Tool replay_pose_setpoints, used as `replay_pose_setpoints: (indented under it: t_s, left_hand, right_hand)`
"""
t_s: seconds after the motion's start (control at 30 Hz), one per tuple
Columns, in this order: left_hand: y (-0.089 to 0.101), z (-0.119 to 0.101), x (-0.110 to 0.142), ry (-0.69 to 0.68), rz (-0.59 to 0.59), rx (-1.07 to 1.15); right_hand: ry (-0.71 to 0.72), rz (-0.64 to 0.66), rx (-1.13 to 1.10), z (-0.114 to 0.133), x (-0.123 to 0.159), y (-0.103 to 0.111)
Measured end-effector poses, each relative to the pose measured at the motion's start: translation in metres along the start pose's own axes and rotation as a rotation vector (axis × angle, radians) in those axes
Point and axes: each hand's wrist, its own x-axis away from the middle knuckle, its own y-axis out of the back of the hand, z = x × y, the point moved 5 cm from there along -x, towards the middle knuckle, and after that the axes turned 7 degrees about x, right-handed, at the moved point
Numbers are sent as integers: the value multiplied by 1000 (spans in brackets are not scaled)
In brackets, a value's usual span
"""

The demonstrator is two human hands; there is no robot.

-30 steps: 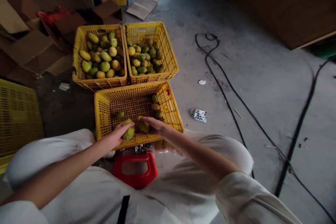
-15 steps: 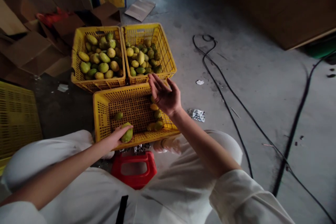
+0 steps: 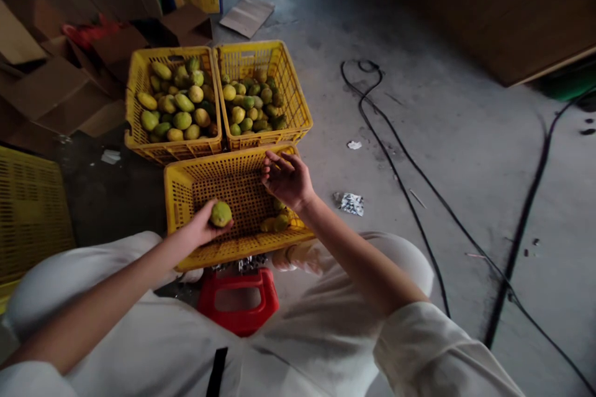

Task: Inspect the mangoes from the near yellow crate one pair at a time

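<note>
My left hand (image 3: 205, 224) is closed round a green-yellow oval fruit (image 3: 221, 214), held over the left part of the front yellow crate (image 3: 233, 252). Its fingers curl under the fruit, with the thumb at its far side. Above the right side of the same crate, my right hand (image 3: 287, 183) is open and holds nothing; its fingers are apart and slightly bent. Under and beside that hand, several fruits (image 3: 280, 222) lie along the crate's right end, partly hidden by it.
Two yellow crates with similar fruits, a left one (image 3: 174, 151) and a right one (image 3: 295, 84), touch the front crate's far side. Cardboard boxes (image 3: 51, 93) and another yellow crate (image 3: 32, 211) stand left. Black cable (image 3: 395, 155) crosses the floor right. A red plastic object (image 3: 239, 319) sits between my legs.
My left hand has moved slightly forward and turned, bringing the fruit up. My right hand has come back toward the front crate. A yellow fruit seen at the right back crate no longer stands out there.
</note>
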Motion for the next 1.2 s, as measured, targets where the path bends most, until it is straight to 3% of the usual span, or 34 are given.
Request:
replay_pose_setpoints:
  t_s: [0.07, 0.17, 0.23, 0.3, 0.73, 1.0, 1.2]
  left_hand:
    - [-13, -41, 15, -151, -23, 140]
    - [-31, -104, 42, -491, 221, 387]
    - [-29, -130, 57, -664, 303, 456]
    - [-25, -143, 67, -773, 351, 469]
    - [-16, -131, 55, -735, 318, 422]
    - [-20, -126, 56, -660, 319, 433]
    - [-23, -117, 58, -602, 312, 429]
  right_hand:
    - [4, 12, -4, -1, -1, 1]
    - [15, 35, -6, -1, -2, 1]
    - [17, 33, -2, -2, -2, 2]
    - [10, 18, -4, -3, -1, 2]
    - [-18, -67, -79, -3, -4, 14]
    - [-40, -46, -245, 3, -7, 23]
    - [-10, -80, -233, 7, -11, 36]
